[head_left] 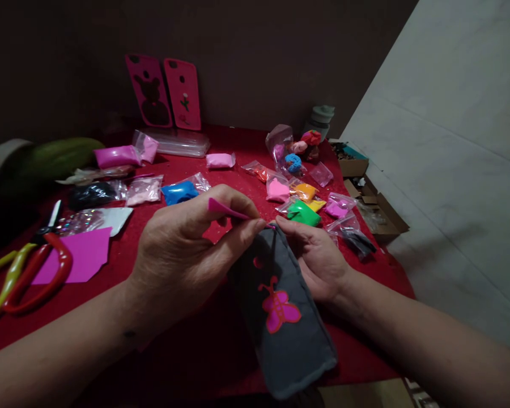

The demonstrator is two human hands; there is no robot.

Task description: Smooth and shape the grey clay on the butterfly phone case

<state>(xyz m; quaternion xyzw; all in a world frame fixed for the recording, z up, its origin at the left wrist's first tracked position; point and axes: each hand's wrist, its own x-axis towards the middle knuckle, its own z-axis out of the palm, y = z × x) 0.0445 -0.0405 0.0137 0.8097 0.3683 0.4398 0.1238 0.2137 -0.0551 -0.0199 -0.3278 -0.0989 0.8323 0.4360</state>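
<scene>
My left hand (187, 249) pinches a small pink foam piece (225, 209) between thumb and fingers, right at the top edge of a dark grey fabric pouch (284, 328). The pouch carries a pink butterfly shape (279, 309) outlined in red. My right hand (317, 258) grips the pouch's upper right side from beneath, fingers curled around it. Both hands hover above a red table cloth (187, 351).
Red and green-handled scissors (34, 272) and a pink foam sheet (83, 256) lie at left. Several bags of coloured clay (304, 211) are scattered behind. Two pink phone cases (164, 92) lean on the wall. Cardboard boxes (380, 212) sit at the right edge.
</scene>
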